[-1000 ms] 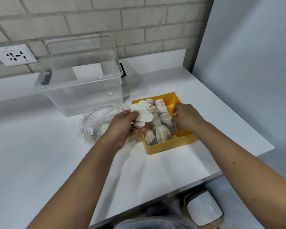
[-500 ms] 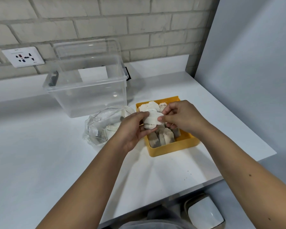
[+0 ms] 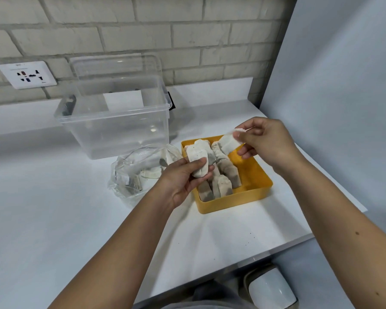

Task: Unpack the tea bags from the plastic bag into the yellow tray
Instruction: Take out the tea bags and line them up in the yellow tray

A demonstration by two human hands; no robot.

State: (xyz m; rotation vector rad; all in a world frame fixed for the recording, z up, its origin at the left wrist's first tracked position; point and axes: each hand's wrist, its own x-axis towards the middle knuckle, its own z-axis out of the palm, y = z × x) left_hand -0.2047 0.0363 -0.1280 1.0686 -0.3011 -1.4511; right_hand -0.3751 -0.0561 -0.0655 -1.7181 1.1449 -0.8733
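A yellow tray (image 3: pixel 253 196) sits on the white table and holds two rows of standing tea bags (image 3: pixel 226 177). My left hand (image 3: pixel 183 179) grips a small bunch of white tea bags (image 3: pixel 198 158) over the tray's left edge. Above the tray's far right corner, my right hand (image 3: pixel 264 141) pinches a single tea bag (image 3: pixel 228 142). The crumpled clear plastic bag (image 3: pixel 138 172) lies left of the tray with a few items still inside.
A clear plastic storage box (image 3: pixel 114 121) stands open behind the bag, its lid leaning on the brick wall. A wall socket (image 3: pixel 27 74) is at far left. A grey partition (image 3: pixel 343 97) bounds the right side. The table's front edge (image 3: pixel 232 266) is close.
My right hand has pulled one tea bag off the bunch and lifted it up and to the right. The left hand stays over the tray's left edge with the bunch.
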